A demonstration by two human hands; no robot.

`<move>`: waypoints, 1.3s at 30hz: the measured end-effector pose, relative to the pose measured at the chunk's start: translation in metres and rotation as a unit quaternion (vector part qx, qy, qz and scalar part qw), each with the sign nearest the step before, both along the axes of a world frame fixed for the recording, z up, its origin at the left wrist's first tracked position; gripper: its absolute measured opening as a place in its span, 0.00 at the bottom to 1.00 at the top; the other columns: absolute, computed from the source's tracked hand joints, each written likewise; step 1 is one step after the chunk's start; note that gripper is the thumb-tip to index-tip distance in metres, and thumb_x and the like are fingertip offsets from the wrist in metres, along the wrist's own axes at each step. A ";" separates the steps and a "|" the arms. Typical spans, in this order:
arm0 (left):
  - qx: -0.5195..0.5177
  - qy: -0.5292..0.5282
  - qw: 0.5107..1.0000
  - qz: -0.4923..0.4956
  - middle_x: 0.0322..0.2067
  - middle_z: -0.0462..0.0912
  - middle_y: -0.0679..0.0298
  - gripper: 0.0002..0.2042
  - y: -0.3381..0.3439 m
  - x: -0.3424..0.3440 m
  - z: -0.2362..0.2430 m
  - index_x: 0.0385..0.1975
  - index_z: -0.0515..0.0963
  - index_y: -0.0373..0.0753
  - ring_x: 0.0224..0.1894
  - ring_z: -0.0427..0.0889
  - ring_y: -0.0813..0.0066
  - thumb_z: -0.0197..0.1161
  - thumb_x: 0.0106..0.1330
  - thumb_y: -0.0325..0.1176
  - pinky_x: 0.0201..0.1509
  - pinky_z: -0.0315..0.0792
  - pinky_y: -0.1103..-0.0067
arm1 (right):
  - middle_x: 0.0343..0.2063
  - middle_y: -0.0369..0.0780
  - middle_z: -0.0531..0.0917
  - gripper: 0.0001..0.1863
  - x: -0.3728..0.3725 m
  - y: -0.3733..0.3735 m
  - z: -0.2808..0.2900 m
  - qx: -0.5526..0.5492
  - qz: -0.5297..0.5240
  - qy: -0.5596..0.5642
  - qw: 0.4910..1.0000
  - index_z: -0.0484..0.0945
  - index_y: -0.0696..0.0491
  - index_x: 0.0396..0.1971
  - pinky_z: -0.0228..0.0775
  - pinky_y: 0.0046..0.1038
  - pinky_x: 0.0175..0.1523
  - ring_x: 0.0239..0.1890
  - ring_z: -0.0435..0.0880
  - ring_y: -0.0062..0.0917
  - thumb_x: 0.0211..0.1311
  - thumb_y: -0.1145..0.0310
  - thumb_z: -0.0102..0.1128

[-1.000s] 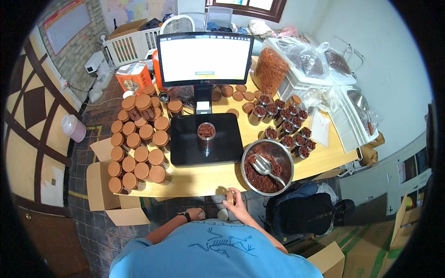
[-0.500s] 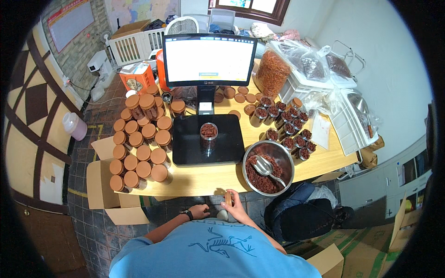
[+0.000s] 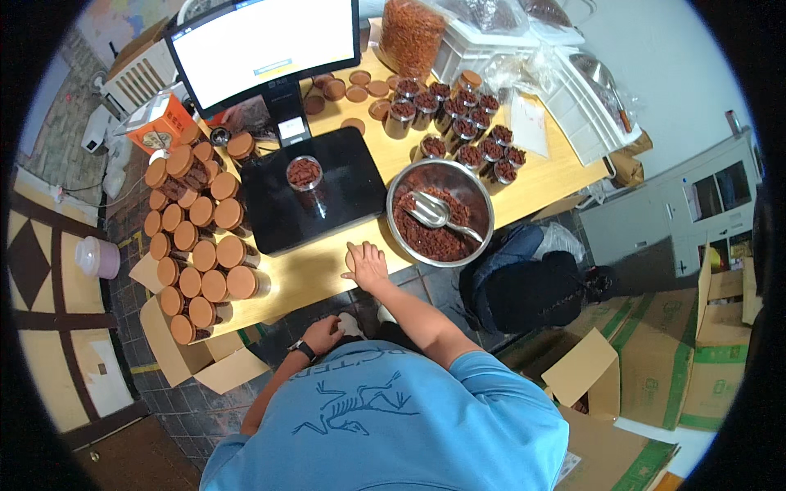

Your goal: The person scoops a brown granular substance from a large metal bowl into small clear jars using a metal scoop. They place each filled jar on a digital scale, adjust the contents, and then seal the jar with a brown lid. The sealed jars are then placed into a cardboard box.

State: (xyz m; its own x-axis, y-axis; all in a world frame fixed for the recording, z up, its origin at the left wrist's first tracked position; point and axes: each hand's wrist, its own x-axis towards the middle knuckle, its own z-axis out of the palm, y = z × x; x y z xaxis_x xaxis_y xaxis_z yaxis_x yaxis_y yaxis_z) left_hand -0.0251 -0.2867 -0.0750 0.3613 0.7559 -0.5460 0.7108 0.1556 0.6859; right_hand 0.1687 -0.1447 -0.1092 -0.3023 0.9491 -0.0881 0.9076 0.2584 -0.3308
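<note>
My right hand (image 3: 368,263) is at the table's front edge, fingers over a brown lid (image 3: 352,255), left of the steel bowl (image 3: 397,209). The bowl holds reddish-brown pieces and a metal scoop (image 3: 430,211). My left hand (image 3: 327,331) hangs lower, beside my body, fingers curled; what they hold, if anything, is unclear. An open jar of pieces (image 3: 304,173) stands on the black scale (image 3: 270,225) beneath the screen (image 3: 266,49).
Lidded jars (image 3: 214,282) crowd the table's left; open filled jars (image 3: 465,123) stand right, loose lids (image 3: 357,92) behind. Bags and white crates (image 3: 585,123) line the far right. A dark bag (image 3: 524,278) lies below the table; cardboard boxes (image 3: 647,360) are at lower right.
My right hand has moved up and left onto the table edge with the lid, turning palm down. My left hand has shifted slightly. The view has tilted and shifted.
</note>
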 end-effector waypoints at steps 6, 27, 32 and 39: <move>0.012 -0.016 0.997 0.069 0.44 0.82 0.52 0.18 -0.005 -0.011 0.007 0.51 0.73 0.36 0.45 0.83 0.58 0.61 0.65 0.39 0.50 0.76 0.69 | 0.41 0.50 0.78 0.15 0.049 0.003 0.106 0.148 -0.038 0.249 0.956 0.77 0.56 0.44 0.69 0.39 0.52 0.46 0.76 0.43 0.57 0.68 0.61; -0.016 -0.005 0.991 0.134 0.41 0.83 0.53 0.18 0.073 0.032 0.024 0.49 0.74 0.35 0.43 0.83 0.59 0.61 0.64 0.40 0.47 0.76 0.69 | 0.37 0.45 0.84 0.08 0.156 0.177 0.009 0.010 -0.095 -0.083 0.992 0.85 0.54 0.26 0.74 0.36 0.51 0.44 0.82 0.38 0.49 0.66 0.64; -0.011 -0.009 0.989 0.149 0.44 0.82 0.51 0.20 0.072 0.029 0.011 0.51 0.74 0.35 0.45 0.82 0.56 0.60 0.65 0.41 0.49 0.76 0.68 | 0.37 0.48 0.86 0.09 0.158 0.184 0.019 -0.135 -0.175 -0.125 0.967 0.85 0.55 0.31 0.76 0.40 0.49 0.43 0.85 0.41 0.56 0.69 0.58; -0.017 -0.003 0.980 0.198 0.46 0.81 0.50 0.22 0.066 0.023 0.006 0.53 0.72 0.34 0.47 0.81 0.56 0.60 0.66 0.42 0.50 0.75 0.68 | 0.30 0.48 0.83 0.11 0.111 0.174 0.163 -0.144 0.019 0.151 0.978 0.83 0.56 0.27 0.74 0.37 0.40 0.32 0.84 0.39 0.50 0.63 0.70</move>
